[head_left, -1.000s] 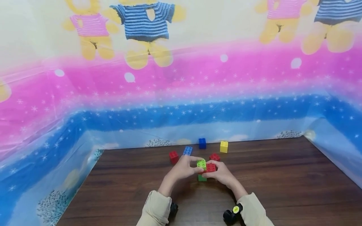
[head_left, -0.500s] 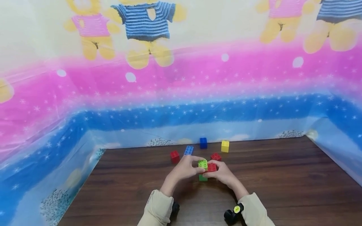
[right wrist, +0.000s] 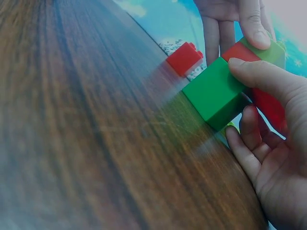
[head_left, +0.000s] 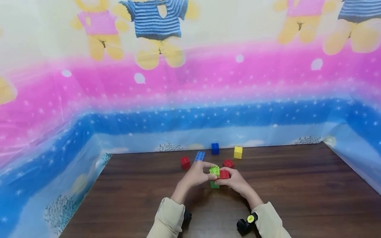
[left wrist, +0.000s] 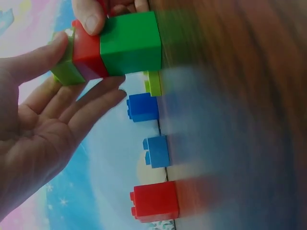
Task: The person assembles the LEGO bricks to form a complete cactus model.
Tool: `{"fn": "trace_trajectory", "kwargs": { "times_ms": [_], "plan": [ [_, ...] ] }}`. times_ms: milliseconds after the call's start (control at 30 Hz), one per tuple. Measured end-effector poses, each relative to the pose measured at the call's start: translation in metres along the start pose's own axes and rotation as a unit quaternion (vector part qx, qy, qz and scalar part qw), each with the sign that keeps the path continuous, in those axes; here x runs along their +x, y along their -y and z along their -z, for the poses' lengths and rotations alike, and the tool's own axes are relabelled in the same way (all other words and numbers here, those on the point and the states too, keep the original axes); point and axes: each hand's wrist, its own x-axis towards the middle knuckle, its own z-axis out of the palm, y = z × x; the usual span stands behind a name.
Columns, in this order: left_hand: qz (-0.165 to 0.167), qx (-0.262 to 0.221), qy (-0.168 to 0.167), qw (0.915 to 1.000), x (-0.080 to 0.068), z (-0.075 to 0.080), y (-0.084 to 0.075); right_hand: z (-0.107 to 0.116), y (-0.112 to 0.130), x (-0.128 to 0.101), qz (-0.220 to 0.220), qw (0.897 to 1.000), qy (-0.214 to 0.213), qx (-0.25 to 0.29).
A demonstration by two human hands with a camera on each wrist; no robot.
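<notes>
Below centre, the left hand (head_left: 194,175) is pinching the square lime-green plastic block (head_left: 214,170), the right hand (head_left: 237,183) the oblong red plastic block (head_left: 224,174) beneath, seemingly steadying their stack.

Your stack (head_left: 214,184) sits on the table (head_left: 134,198), between your left hand (head_left: 194,174) and right hand (head_left: 236,181). Behind it (kinda fanned out) you've got loose blocks (head_left: 215,148): two off left, one straight back, two off right, backdrop (head_left: 190,119) past them all.
</notes>
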Motion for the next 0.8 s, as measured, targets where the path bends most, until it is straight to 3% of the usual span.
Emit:
{"fn": "trace_trajectory", "kwargs": {
  "times_ms": [233, 800],
  "plan": [
    [0.008, 0.000, -0.003, 1.0000, 0.0001, 0.0016, 0.0029, -0.0018, -0.0012, 0.0015, 0.005, 1.000, 0.003, -0.004],
    [-0.008, 0.006, -0.001, 0.9999, 0.0013, 0.0024, 0.0022, 0.0024, -0.0028, 0.0031, 0.009, 1.000, 0.014, -0.003]
  ]
}}
